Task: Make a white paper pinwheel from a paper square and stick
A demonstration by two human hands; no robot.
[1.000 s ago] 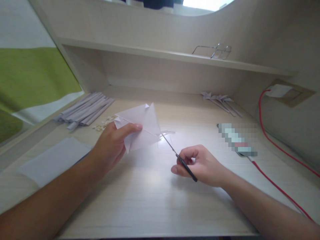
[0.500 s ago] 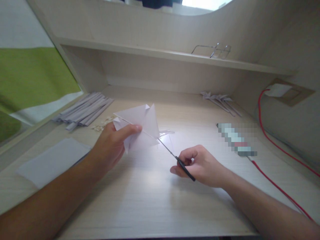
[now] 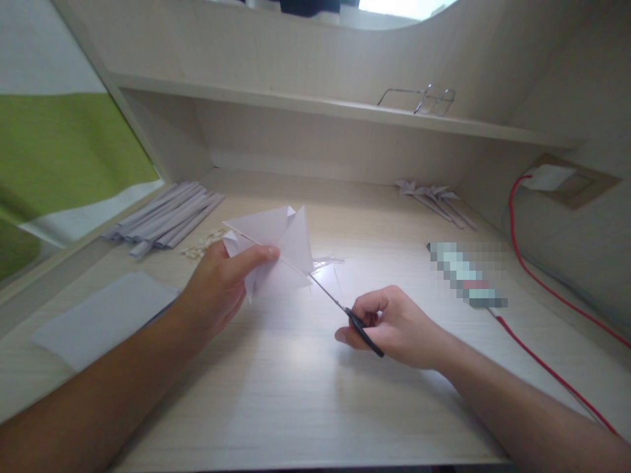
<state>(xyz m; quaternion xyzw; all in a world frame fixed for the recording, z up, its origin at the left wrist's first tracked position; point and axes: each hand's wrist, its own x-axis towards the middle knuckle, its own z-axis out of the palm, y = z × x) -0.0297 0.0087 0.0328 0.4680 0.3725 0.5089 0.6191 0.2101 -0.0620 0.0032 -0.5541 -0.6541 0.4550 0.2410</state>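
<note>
Mid-cut: left hand (image 3: 219,289) pinching folded white paper (image 3: 276,246) above desk (image 3: 305,394), right hand (image 3: 394,325) closed on scissors (image 3: 345,309) right of paper, blades at its right edge, probably barely in; most of cut left.

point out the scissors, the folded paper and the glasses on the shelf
scissors (image 3: 363,332), head view, black handle in the right hand
folded paper (image 3: 296,240), head view, upright triangular flap
glasses (image 3: 434,100), head view, lens frame at the right
</note>
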